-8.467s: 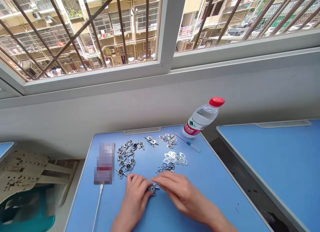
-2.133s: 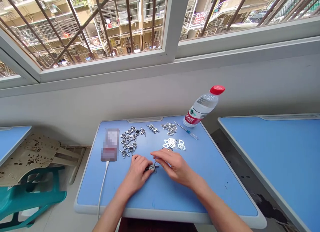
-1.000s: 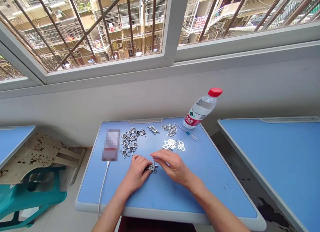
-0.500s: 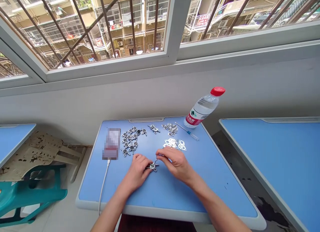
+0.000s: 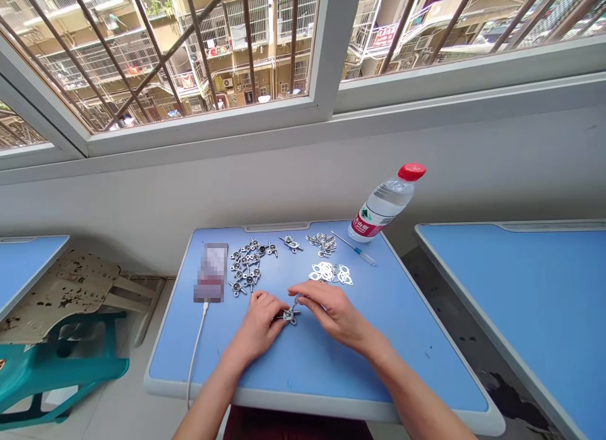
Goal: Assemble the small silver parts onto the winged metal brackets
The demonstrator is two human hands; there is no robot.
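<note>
On the blue desk (image 5: 331, 370), my left hand (image 5: 260, 320) pinches a small silvery metal fitting (image 5: 290, 316) with thin arms sticking out; part of it is hidden by the thumb and fingers. My right hand (image 5: 334, 309) is just to its right, thumb and fingertips closed on a slim shiny metal hook (image 5: 297, 301) standing over the fitting. The hook's lower end meets the fitting or is very near it; I cannot tell which. Behind my right hand lie flat white oval plates (image 5: 324, 271), and farther back a heap of small metal hooks (image 5: 322, 242).
Several round-centred metal fittings (image 5: 245, 261) cluster left of centre, with more fittings (image 5: 290, 243) at the back. A phone (image 5: 211, 273) with a white cable (image 5: 196, 345) lies at left. A blue-clipped pen (image 5: 362, 255) and a red-capped water bottle (image 5: 382, 206) occupy the back right.
My right hand's fingers have shifted slightly left and stretched out more over the hook. The left hand keeps its hold on the fitting.
</note>
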